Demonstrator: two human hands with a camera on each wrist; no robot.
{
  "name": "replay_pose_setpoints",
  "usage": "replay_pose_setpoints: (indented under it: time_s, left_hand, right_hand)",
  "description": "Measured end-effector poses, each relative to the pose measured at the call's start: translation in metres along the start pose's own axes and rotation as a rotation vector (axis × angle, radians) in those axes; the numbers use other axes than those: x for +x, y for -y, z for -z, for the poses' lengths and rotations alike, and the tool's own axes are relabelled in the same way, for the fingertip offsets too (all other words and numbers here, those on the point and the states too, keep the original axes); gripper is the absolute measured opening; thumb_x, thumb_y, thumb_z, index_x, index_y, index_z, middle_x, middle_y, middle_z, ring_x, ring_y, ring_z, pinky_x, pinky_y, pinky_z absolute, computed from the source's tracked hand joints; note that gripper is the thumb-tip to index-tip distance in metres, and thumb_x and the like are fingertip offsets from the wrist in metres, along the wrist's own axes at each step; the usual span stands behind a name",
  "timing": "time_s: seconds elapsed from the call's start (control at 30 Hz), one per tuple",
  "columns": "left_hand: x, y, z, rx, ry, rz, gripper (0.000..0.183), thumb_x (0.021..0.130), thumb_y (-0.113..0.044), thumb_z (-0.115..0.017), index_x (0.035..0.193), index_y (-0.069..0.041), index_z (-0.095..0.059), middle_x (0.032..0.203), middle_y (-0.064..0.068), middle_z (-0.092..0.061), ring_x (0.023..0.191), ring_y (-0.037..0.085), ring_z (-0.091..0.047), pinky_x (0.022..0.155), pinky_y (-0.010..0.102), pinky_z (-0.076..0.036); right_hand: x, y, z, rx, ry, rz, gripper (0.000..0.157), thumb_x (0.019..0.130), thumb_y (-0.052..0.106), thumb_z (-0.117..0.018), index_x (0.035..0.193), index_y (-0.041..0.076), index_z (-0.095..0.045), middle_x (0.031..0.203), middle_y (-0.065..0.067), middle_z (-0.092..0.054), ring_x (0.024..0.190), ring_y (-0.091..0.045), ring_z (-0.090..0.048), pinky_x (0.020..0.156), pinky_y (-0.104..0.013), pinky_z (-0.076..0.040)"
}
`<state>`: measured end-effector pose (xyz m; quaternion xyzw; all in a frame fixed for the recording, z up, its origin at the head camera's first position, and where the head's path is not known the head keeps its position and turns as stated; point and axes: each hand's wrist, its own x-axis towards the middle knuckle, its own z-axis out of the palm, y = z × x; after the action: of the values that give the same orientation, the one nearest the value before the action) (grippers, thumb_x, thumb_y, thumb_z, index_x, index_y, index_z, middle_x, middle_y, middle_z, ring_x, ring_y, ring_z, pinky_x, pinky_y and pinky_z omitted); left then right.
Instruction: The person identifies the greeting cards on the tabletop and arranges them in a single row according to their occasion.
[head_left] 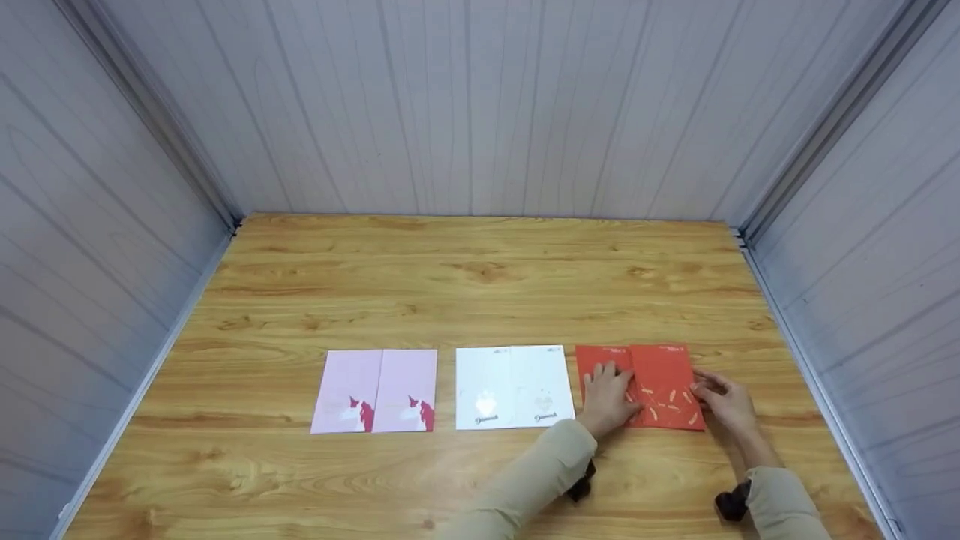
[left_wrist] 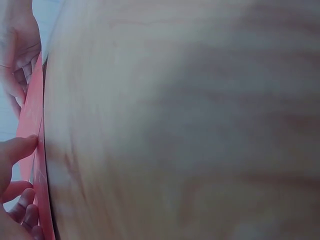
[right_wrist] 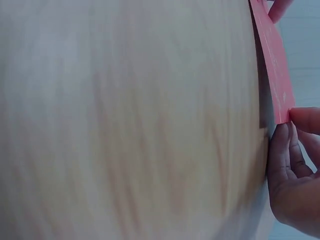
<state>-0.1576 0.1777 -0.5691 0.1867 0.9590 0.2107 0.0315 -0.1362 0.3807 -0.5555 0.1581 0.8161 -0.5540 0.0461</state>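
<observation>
Two red paper envelopes (head_left: 660, 367) with pale feather-like marks lie side by side at the right of the row in the head view. My left hand (head_left: 609, 397) rests on the left one, fingers spread over it and thumb reaching to the seam where the two meet. At the outer edge of the right envelope is my right hand (head_left: 726, 405). In the right wrist view, its thumb and fingers (right_wrist: 305, 120) pinch a corner of the red envelope (right_wrist: 279, 75), which is slightly raised off the table there. The left hand covers part of the left envelope.
Left of the red pair lie two white envelopes (head_left: 484, 375) with a heart print, edge to edge. Two pink envelopes (head_left: 352, 375) with a unicorn print sit farther left. All lie on a wood-grain table (head_left: 480, 292) enclosed by pale panel walls (head_left: 495, 105).
</observation>
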Motion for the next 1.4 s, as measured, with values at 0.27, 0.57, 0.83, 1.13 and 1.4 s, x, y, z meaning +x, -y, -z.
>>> replay_pose_setpoints:
  time_s: [0.27, 0.57, 0.83, 1.13, 1.4]
  left_hand:
    - [-0.001, -0.0027, 0.0007, 0.041, -0.008, 0.005, 0.049, 0.073, -0.05, -0.065, 0.116, -0.027, -0.056, 0.098, -0.007, -0.043, 0.088, 0.011, -0.035, 0.07, 0.028, -0.026]
    - [-0.001, -0.0028, 0.0009, 0.031, 0.001, 0.011, 0.05, 0.073, -0.051, -0.064, 0.115, -0.026, -0.056, 0.101, -0.007, -0.043, 0.091, 0.011, -0.035, 0.073, 0.029, -0.027]
    - [-0.0005, -0.0034, 0.0019, 0.037, 0.015, 0.009, 0.052, 0.074, -0.051, -0.063, 0.119, -0.028, -0.054, 0.103, -0.006, -0.044, 0.092, 0.012, -0.035, 0.073, 0.029, -0.027]
    - [-0.0006, -0.0037, 0.001, 0.048, -0.007, 0.007, 0.051, 0.073, -0.051, -0.063, 0.118, -0.028, -0.055, 0.102, -0.006, -0.044, 0.093, 0.011, -0.036, 0.073, 0.029, -0.027]
    - [-0.0021, -0.0039, 0.0019, 0.075, -0.016, 0.011, 0.05, 0.072, -0.053, -0.062, 0.115, -0.029, -0.056, 0.101, -0.007, -0.044, 0.091, 0.011, -0.036, 0.073, 0.029, -0.028]
  right_hand:
    - [0.0008, -0.0005, 0.002, -0.075, -0.005, 0.038, 0.039, 0.088, 0.008, -0.051, 0.123, -0.009, -0.044, 0.091, -0.009, -0.055, 0.073, -0.009, -0.055, 0.061, -0.024, -0.047]
    - [0.0017, 0.0007, 0.001, -0.11, -0.007, 0.036, 0.037, 0.088, 0.008, -0.051, 0.122, -0.007, -0.046, 0.096, -0.015, -0.054, 0.074, -0.011, -0.055, 0.06, -0.025, -0.047]
    - [0.0012, 0.0021, 0.0009, -0.138, -0.012, 0.022, 0.035, 0.088, 0.01, -0.051, 0.12, -0.005, -0.049, 0.094, -0.015, -0.055, 0.074, -0.015, -0.055, 0.057, -0.023, -0.046]
    - [-0.0005, 0.0041, 0.0002, -0.159, -0.009, 0.028, 0.035, 0.089, 0.011, -0.051, 0.119, -0.007, -0.05, 0.092, -0.014, -0.056, 0.075, -0.016, -0.054, 0.057, -0.022, -0.045]
    - [-0.0004, 0.0035, -0.0001, -0.159, -0.008, 0.011, 0.036, 0.089, 0.015, -0.052, 0.118, -0.005, -0.051, 0.094, -0.012, -0.057, 0.076, -0.013, -0.055, 0.058, -0.022, -0.045]
